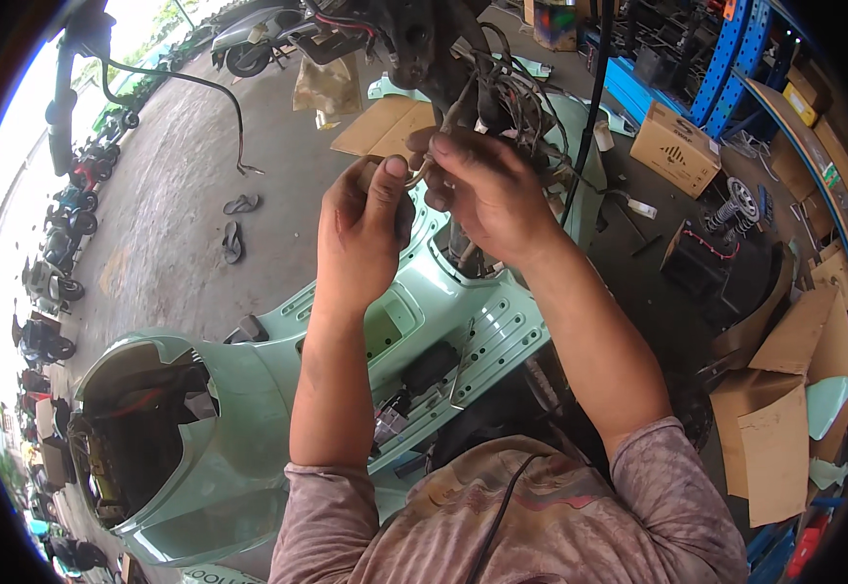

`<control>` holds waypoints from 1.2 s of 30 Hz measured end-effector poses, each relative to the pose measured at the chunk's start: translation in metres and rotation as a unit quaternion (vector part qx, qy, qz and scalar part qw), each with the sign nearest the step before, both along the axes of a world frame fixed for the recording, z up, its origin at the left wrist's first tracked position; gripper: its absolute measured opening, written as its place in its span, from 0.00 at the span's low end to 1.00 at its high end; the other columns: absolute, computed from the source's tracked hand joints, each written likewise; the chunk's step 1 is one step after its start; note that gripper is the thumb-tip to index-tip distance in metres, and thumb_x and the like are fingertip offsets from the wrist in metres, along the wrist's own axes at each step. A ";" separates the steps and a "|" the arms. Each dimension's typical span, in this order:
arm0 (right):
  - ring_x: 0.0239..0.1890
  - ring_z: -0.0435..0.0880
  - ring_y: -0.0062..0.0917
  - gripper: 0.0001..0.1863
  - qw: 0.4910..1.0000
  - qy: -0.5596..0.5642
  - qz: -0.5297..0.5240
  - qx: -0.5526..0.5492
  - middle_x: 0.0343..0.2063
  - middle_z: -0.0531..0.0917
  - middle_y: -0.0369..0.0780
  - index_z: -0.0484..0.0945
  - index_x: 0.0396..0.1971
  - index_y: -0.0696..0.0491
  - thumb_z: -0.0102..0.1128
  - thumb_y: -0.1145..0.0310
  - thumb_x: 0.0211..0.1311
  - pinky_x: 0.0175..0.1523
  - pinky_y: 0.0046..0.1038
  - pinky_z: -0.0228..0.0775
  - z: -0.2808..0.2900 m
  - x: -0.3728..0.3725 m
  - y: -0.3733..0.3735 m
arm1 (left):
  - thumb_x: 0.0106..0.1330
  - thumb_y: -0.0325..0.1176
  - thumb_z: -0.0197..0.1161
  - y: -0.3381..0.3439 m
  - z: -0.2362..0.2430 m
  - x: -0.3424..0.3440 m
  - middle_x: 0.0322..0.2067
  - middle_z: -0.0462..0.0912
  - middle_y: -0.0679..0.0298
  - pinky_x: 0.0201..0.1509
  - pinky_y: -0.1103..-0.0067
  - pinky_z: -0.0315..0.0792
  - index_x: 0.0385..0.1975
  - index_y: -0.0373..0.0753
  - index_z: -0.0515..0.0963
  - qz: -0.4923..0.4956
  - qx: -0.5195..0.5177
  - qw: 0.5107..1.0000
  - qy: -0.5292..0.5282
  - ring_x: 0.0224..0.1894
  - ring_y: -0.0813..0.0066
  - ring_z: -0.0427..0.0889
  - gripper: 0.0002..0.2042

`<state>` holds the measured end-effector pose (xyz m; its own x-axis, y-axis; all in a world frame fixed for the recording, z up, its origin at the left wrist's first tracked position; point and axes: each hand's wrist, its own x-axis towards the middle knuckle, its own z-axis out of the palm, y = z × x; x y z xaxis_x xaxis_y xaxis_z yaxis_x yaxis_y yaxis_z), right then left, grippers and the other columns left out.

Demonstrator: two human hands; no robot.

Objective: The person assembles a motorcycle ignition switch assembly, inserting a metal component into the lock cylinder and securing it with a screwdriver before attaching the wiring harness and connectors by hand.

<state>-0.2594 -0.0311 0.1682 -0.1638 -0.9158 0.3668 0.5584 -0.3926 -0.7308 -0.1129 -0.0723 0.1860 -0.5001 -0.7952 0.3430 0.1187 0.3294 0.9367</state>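
Note:
Both my hands are raised in front of the bare front end of a mint-green scooter (258,389). My left hand (366,219) is closed, thumb against forefinger, on a thin brownish cable. Close beside it, my right hand (490,190) grips the same cable (458,105), which runs up toward a tangled wiring harness (516,97). The fingers hide the short stretch between the hands. Above them hangs the dark steering-head area (419,44) with loose wires. Below lies the green floorboard (487,355), with a thin metal rod (464,365) on it.
Cardboard (380,127) lies on the floor ahead. A closed carton (675,149), a shock absorber (736,206) and an open carton (774,428) stand at right, near blue shelving (721,63). Flip-flops (234,241) and a row of parked scooters (59,243) are at left. A cable (234,102) dangles at upper left.

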 end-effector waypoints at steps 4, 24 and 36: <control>0.32 0.74 0.11 0.14 0.988 0.105 -0.075 0.083 0.29 0.79 0.31 0.82 0.39 0.56 0.63 0.59 0.66 0.36 0.19 0.67 -0.001 -0.004 -0.006 | 0.75 0.44 0.52 0.005 -0.001 -0.007 0.15 0.67 0.71 0.19 0.84 0.55 0.26 0.37 0.70 0.009 -0.003 1.000 0.000 0.15 0.86 0.62 0.18; 0.31 0.72 0.12 0.13 0.992 0.108 -0.055 0.046 0.32 0.79 0.32 0.81 0.38 0.55 0.60 0.59 0.68 0.35 0.19 0.65 -0.004 -0.002 -0.003 | 0.75 0.44 0.51 0.007 -0.002 -0.007 0.15 0.67 0.72 0.19 0.84 0.56 0.29 0.34 0.73 0.025 0.036 0.999 0.013 0.16 0.86 0.62 0.19; 0.26 0.71 0.12 0.16 0.995 0.070 -0.057 0.033 0.27 0.77 0.30 0.79 0.33 0.54 0.64 0.55 0.65 0.31 0.19 0.64 -0.005 -0.006 -0.004 | 0.75 0.44 0.53 0.004 -0.005 -0.009 0.16 0.65 0.71 0.17 0.85 0.54 0.30 0.38 0.71 0.020 0.065 0.996 0.050 0.15 0.85 0.62 0.16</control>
